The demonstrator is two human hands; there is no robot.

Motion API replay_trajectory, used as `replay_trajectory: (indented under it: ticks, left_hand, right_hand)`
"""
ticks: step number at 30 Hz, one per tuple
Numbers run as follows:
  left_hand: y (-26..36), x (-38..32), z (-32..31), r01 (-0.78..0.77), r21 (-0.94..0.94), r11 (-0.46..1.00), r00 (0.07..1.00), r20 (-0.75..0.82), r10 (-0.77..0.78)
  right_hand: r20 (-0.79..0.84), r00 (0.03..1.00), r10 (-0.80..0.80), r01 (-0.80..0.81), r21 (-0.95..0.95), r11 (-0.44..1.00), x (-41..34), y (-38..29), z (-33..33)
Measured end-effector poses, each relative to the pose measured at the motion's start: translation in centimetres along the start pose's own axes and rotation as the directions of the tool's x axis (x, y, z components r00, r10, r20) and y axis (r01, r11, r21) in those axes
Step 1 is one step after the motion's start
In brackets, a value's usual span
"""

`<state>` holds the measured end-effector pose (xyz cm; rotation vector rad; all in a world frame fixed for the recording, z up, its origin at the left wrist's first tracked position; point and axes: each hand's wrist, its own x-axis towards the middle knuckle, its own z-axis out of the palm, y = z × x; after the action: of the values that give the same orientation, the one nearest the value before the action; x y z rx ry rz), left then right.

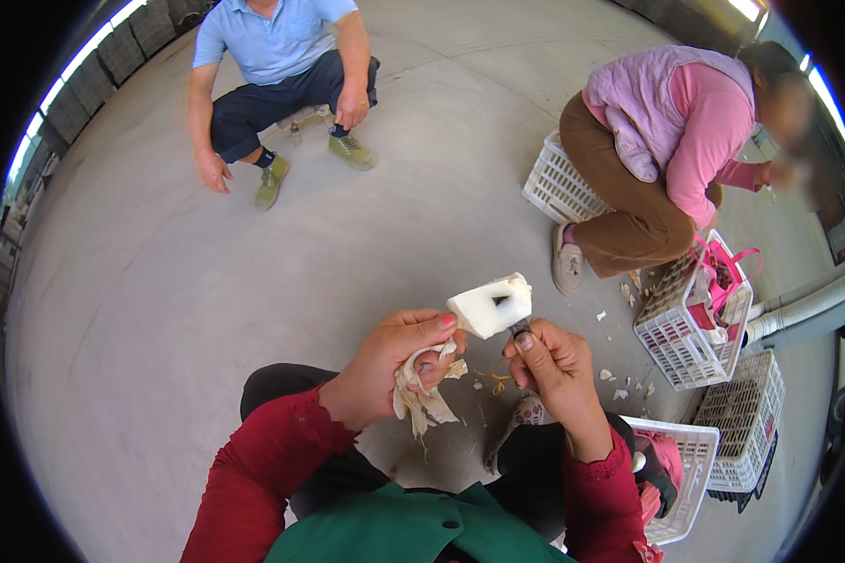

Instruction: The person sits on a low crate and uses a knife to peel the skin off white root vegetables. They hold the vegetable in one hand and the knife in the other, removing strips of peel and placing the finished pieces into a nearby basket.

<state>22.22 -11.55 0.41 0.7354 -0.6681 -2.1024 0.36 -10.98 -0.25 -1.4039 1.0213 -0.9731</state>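
Observation:
My left hand (412, 359) holds a white, block-like piece (489, 306) by its left end, between thumb and fingers. The piece has a small dark hole or mark near its middle; its material is not certain. Limp cream-coloured peelings or strips (422, 405) hang from the fingers of the same hand. My right hand (546, 359) pinches a small dark object (519, 328), perhaps a short blade, at the lower right edge of the white piece. Most of that object is hidden by my fingers.
White plastic crates (697, 338) stand at the right, some holding pink items. Pale scraps (606, 374) and a yellow string (498, 383) lie on the concrete floor (183, 281). A person in a pink vest (648, 134) sits on a crate; another in a blue shirt (274, 42) sits opposite.

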Motion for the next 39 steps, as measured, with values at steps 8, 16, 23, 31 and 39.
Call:
replay_trajectory:
  ticks: [8,16,23,31,39]
  left_hand:
    - [-1.0,0.1,0.1,0.064,0.044,0.997,0.998,-0.028,-0.063]
    - [-1.7,0.9,-0.6,0.050,0.333,0.942,0.998,-0.048,-0.036]
    - [-2.5,1.4,-1.2,-0.009,0.381,0.925,0.999,-0.029,0.021]
    - [-3.0,2.6,-1.9,-0.224,0.655,0.722,0.964,0.039,0.263]
    - [-4.0,3.9,-3.1,-0.453,0.839,0.303,0.805,0.238,0.544]
  right_hand:
    - [0.006,0.998,0.061,-0.061,0.060,0.996,0.1,0.5,-0.1]
    - [0.003,0.990,0.138,-0.138,0.038,0.990,0.1,0.6,-1.1]
    - [-0.026,0.999,0.042,-0.045,-0.142,0.989,0.2,1.5,-1.7]
    - [-0.057,0.996,0.065,-0.077,-0.248,0.966,0.6,0.8,-2.4]
    - [-0.098,0.991,-0.095,0.030,-0.523,0.852,-0.1,0.4,-2.7]
